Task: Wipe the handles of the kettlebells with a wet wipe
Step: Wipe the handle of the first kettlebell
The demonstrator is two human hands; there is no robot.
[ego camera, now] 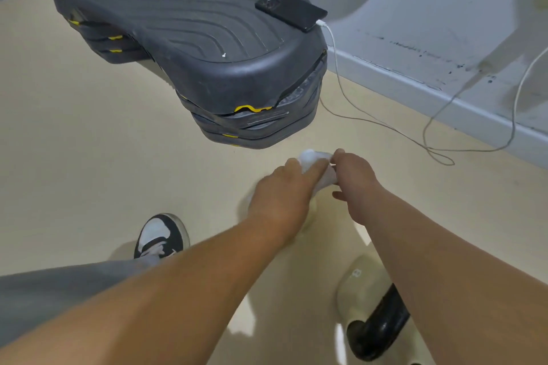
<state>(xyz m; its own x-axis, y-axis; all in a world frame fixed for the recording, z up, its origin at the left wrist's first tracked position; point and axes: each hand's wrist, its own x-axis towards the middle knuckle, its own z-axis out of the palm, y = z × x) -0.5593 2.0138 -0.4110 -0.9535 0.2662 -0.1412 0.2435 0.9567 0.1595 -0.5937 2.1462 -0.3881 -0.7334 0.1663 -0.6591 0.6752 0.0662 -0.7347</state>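
My left hand (pixel 283 190) and my right hand (pixel 354 175) meet over the floor and both hold a crumpled white wet wipe (pixel 317 167) between them. The right fingers pinch its upper edge. A cream kettlebell (pixel 360 284) with a black handle (pixel 378 326) lies on the floor at the lower right, partly hidden under my right forearm. Another pale rounded shape under my left hand is mostly hidden, and I cannot tell what it is.
A stack of black aerobic step platforms (pixel 189 38) with yellow lettering stands ahead. A black phone (pixel 292 10) lies on it, with a white charging cable (pixel 385 124) trailing over the beige floor to the grey wall at the right. My black-and-white shoe (pixel 161 235) is at the lower left.
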